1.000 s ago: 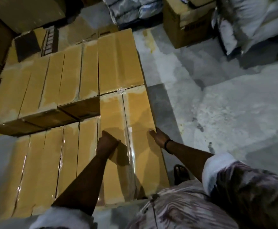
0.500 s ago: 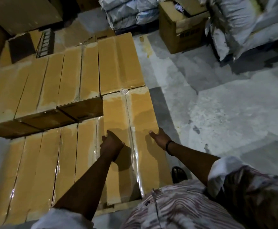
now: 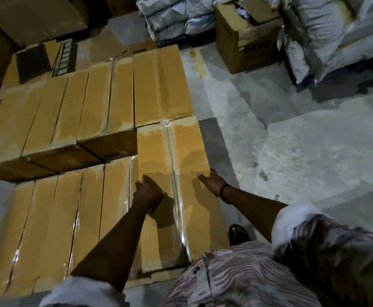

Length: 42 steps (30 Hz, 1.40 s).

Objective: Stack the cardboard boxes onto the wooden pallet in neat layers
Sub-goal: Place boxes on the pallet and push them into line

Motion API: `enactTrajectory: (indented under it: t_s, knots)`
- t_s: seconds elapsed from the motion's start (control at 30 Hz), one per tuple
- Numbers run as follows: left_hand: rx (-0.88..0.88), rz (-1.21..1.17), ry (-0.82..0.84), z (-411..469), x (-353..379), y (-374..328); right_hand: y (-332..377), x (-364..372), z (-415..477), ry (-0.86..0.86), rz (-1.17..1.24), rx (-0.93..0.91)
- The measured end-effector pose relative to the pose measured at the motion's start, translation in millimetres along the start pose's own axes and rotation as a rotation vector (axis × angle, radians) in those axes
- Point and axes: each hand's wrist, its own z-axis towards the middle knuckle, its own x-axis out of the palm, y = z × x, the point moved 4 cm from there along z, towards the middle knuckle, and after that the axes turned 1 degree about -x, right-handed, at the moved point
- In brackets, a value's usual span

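Taped cardboard boxes lie in rows on a wooden pallet (image 3: 159, 276), whose edge shows at the near side. A higher layer of boxes (image 3: 88, 107) covers the far half. The near right cardboard box (image 3: 187, 151) sits on top of the lower layer (image 3: 54, 218), flush against the far box. My left hand (image 3: 148, 191) grips its left edge with curled fingers. My right hand (image 3: 212, 180) holds its right edge, thumb on top and fingers hidden down the side.
An open carton (image 3: 247, 45) stands at the far right on the concrete floor (image 3: 292, 151). Grey sacks (image 3: 176, 16) and wrapped bundles (image 3: 336, 41) line the back. Large brown boxes (image 3: 32, 16) fill the far left. My sandalled foot (image 3: 236, 233) is beside the pallet.
Both hands stay on the same box at about the same spots. Only my view has shifted a little, showing more of the far floor.
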Motion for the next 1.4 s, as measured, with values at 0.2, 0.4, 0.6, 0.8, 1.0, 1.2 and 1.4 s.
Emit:
enactTrajectory:
  t_s: [0.2, 0.4, 0.6, 0.8, 1.0, 1.2, 1.4]
  knots:
    - [0.129, 0.241, -0.106, -38, 32, -33, -3, -5, -3, 0.051, 0.026, -0.035]
    - [0.503, 0.358, -0.132, -73, 92, -99, -15, -9, -16, 0.090, 0.109, -0.026]
    - [0.531, 0.499, -0.027, -69, 129, -96, -36, -15, -30, 0.165, 0.042, -0.041]
    - [0.466, 0.440, 0.015, -99, 127, -100, -42, -12, -52, 0.111, -0.454, -0.309]
    - [0.506, 0.537, 0.065, -130, 140, -79, -42, -3, -81, 0.033, -0.854, -0.462]
    - [0.567, 0.540, 0.018, -171, 154, -31, -75, 23, -139, -0.034, -0.989, -0.398]
    - [0.579, 0.530, -0.002, -199, 180, -4, -119, 35, -197, -0.036, -0.968, -0.351]
